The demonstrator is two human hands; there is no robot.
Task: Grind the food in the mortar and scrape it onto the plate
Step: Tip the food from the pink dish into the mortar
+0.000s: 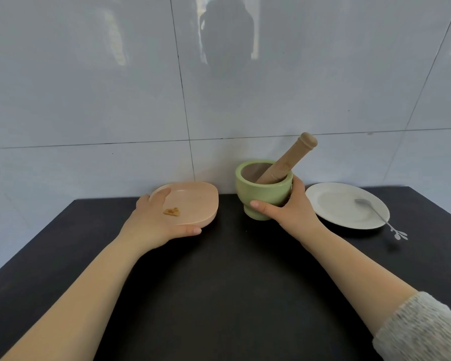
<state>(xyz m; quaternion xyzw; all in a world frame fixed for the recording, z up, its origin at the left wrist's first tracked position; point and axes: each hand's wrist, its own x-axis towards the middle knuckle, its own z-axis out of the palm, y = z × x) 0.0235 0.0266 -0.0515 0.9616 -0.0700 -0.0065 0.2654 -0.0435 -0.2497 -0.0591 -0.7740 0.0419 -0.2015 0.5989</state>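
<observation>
- On the dark table [232, 269], against a pale tiled wall [89, 100], the task's things stand in a row: a peach plate [193, 201] to the left, a green mortar [264, 190] in the middle, a white plate [331, 204] to the right.
- The left hand [156, 220] holds the peach plate at its near edge, thumb under the rim and fingers laid along the far side. The plate looks tipped up a little off the table, though I cannot be sure.
- A small orange-brown piece of food [172, 211] lies on the peach plate, just beside the left hand. It is not yet in the mortar.
- The right hand [288, 204] grips the mortar around its waist, thumb in front and fingers wrapped behind.
- A wooden pestle [287, 161] leans in the bowl, its knob pointing up and to the right. What else is in the bowl I cannot tell.
- A metal spoon [372, 212] rests on the white plate, its leaf-shaped handle end hanging over the rim onto the table.
- The step in hand, as I judge it, is getting the food into the mortar before any grinding.
- To do it well, bring the plate's lip right over the mortar's mouth and tilt slowly, so the piece slides in and does not skip onto the table.
- The leaning pestle takes up part of the opening, so aim for the free left side.
- Keep a firm hold on the mortar, since a knock from the plate could rock it or tip the pestle out.
</observation>
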